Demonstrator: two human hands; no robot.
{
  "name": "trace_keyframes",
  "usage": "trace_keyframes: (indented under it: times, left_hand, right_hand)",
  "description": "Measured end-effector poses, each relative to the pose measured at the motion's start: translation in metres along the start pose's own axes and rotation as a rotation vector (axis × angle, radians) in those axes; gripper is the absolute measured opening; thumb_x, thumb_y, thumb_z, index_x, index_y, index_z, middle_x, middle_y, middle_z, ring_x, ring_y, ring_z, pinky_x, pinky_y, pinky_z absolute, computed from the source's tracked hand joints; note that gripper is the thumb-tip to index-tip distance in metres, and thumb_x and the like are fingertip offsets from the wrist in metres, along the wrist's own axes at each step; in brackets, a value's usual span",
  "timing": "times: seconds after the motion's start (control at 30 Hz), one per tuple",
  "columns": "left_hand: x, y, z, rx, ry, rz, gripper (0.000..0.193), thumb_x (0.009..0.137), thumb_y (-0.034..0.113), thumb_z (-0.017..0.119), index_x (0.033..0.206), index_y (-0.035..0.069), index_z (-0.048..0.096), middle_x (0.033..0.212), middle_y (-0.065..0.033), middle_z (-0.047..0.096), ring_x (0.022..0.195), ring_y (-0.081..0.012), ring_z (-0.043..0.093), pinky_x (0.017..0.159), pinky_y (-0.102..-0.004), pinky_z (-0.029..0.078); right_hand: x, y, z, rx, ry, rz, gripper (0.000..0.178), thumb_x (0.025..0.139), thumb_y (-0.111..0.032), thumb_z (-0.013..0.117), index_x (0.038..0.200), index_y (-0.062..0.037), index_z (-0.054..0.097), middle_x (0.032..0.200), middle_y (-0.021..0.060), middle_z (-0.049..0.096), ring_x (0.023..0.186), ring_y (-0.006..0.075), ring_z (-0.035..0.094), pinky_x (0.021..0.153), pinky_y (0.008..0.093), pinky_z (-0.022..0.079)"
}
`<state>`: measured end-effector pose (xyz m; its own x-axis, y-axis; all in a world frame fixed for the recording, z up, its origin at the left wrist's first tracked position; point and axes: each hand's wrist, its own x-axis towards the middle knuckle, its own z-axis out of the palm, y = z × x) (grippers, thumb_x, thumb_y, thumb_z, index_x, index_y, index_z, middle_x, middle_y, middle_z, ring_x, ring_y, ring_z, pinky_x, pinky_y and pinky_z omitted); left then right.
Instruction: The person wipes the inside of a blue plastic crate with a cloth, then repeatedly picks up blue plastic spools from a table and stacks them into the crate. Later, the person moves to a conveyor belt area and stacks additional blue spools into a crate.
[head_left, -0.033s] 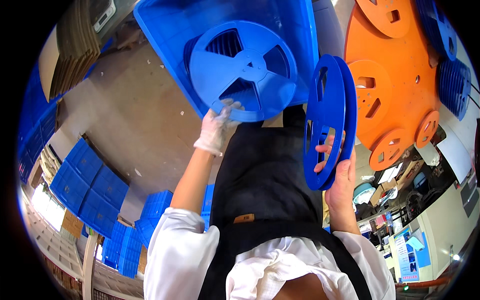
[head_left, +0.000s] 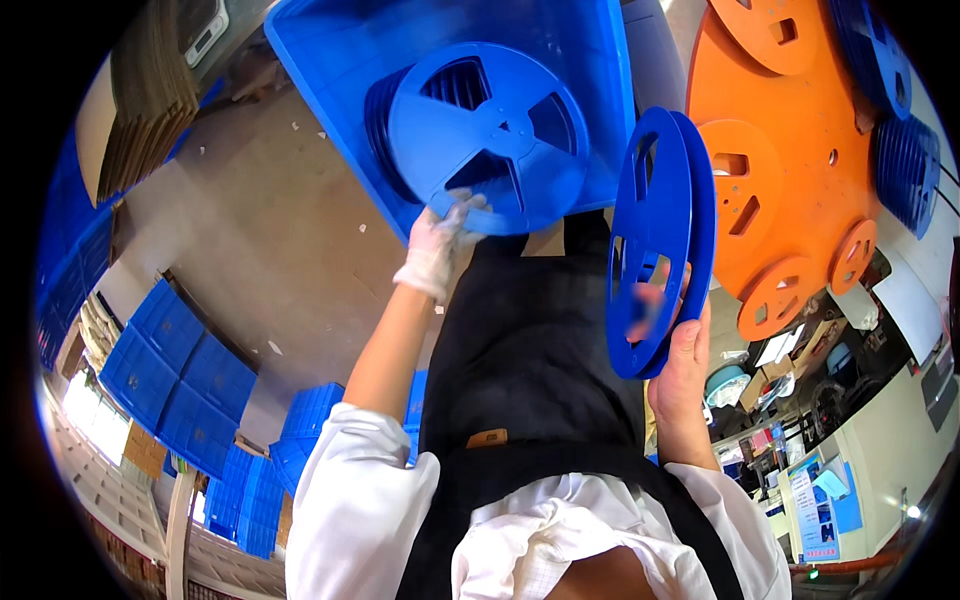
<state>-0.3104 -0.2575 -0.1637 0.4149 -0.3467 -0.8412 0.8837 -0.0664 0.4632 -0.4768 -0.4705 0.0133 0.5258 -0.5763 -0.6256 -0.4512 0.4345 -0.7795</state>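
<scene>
My left hand (head_left: 438, 243), in a pale glove, is closed on the near rim of a light blue reel (head_left: 420, 130) with three window cut-outs. That reel lies in a blue plastic bin (head_left: 338, 135), over a stack of similar reels (head_left: 380, 170) that shows at its left edge and through its windows. On the right, a darker blue reel (head_left: 648, 200) stands nearly edge-on, its two discs slightly apart. My bare right hand (head_left: 682, 375) holds it from below, thumb on the outer side and fingers reaching through a window; the fingertips are blurred.
Right of the bin stands a large orange disc (head_left: 810, 120) bearing smaller orange discs (head_left: 735, 180). More blue reels (head_left: 908, 175) are stacked beyond it. Blue crates (head_left: 180, 370) stand at the left, with a cardboard stack (head_left: 150, 110) at the far left.
My left hand and the light blue reel have shifted slightly farther into the bin. More of the stack's left edge shows. My right hand's fingertips are now blurred; its reel has hardly moved.
</scene>
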Motion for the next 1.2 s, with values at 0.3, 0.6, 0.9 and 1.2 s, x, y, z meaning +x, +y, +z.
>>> trace_keyframes:
  times: [0.3,0.6,0.9,1.2]
  left_hand:
    - [0.154,-0.048,0.006,0.338,0.190,-0.133,0.046,0.095,0.016,0.056,0.135,0.000,0.042,0.125,-0.0167,0.058,0.117,-0.0335,0.055,0.092,-0.0435,0.047]
    - [0.057,0.016,0.034,1.149,0.155,0.874,0.044,0.091,0.021,0.054,0.130,0.001,0.051,0.133,-0.0236,0.049,0.125,-0.0396,0.045,0.105,-0.0461,0.035]
    - [-0.040,0.069,0.137,1.552,-0.339,0.931,0.057,0.073,0.027,0.067,0.123,0.001,0.057,0.131,-0.0224,0.053,0.128,-0.0372,0.046,0.110,-0.0501,0.031]
    - [-0.078,0.041,0.074,1.406,-0.671,1.009,0.065,0.073,0.035,0.068,0.128,0.003,0.052,0.126,-0.0227,0.055,0.120,-0.0428,0.051,0.106,-0.0528,0.037]
  right_hand:
    - [0.010,-0.010,-0.002,0.292,-0.028,0.068,0.069,0.098,-0.056,0.037,0.145,-0.0051,0.029,0.149,0.0192,0.035,0.079,0.0198,0.064,0.058,0.0237,0.048]
    - [0.030,0.013,-0.025,0.895,-0.112,0.168,0.048,0.098,-0.056,0.035,0.088,-0.0103,0.045,0.154,0.0174,0.028,0.046,0.0115,0.045,0.045,0.0238,0.032]
    - [0.041,0.026,-0.046,1.389,-0.327,0.296,0.040,0.102,-0.042,0.036,0.089,-0.0053,0.044,0.153,0.0207,0.028,0.040,0.0080,0.040,0.042,0.0231,0.027]
    - [0.090,0.001,-0.043,1.343,-0.230,0.333,0.043,0.102,-0.042,0.038,0.091,-0.0022,0.050,0.149,0.0270,0.031,0.046,0.0068,0.041,0.044,0.0214,0.031]
